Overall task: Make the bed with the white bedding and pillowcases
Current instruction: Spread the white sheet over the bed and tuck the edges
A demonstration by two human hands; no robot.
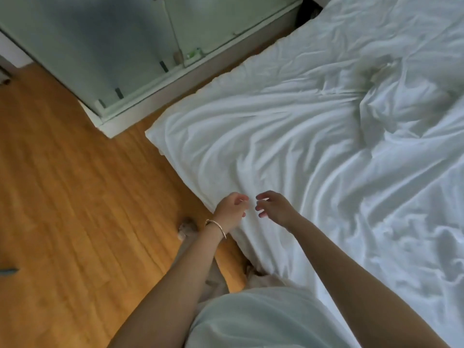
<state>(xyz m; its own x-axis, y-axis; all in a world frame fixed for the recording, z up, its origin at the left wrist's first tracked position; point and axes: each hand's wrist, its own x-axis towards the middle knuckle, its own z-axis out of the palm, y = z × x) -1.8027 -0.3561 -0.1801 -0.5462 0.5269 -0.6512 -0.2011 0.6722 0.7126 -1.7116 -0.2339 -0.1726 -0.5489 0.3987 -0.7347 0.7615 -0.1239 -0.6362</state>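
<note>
A white, wrinkled duvet [313, 151] covers the bed and fills the right half of the view, with one corner pointing left toward the cabinet. My left hand [229, 209], with a thin bracelet on the wrist, hovers at the near edge of the bedding with loosely curled fingers that hold nothing. Just to its right, my right hand [272, 205] hangs over the duvet with relaxed, spread fingers, also holding nothing. Whether either hand touches the fabric I cannot tell. No pillows are in view.
A wooden floor [75, 197] lies to the left of the bed. A pale cabinet with frosted doors [120, 46] stands at the top left, close to the bed's corner. My foot [187, 227] is on the floor beside the bed edge.
</note>
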